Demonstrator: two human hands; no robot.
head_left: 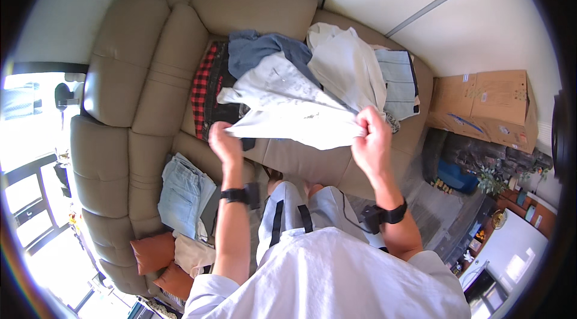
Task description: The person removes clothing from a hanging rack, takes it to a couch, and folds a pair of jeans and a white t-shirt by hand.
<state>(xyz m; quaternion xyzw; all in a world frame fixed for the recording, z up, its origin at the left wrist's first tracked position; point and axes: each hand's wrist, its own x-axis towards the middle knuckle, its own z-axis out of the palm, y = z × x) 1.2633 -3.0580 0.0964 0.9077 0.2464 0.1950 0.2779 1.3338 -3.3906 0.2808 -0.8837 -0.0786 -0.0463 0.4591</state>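
A white printed garment [288, 98] is stretched between my two hands, above the seat of a tan sectional sofa [293, 161]. My left hand [225, 141] pinches its left corner. On the other side, my right hand [373, 138] grips its right end in a closed fist. Dark marks show on the cloth, and its far part drapes over other clothes. Behind it lie a crumpled blue-grey garment [266, 50] and a cream garment [342, 59]. A black garment with red plaid [207, 89] is partly hidden under the white cloth.
Folded light-blue clothing [396, 77] lies at the sofa's right end. Folded light jeans [185, 192] rest on the left section, near orange cushions [153, 253]. A cardboard box [482, 102] stands right of the sofa. My knees are close to the seat edge.
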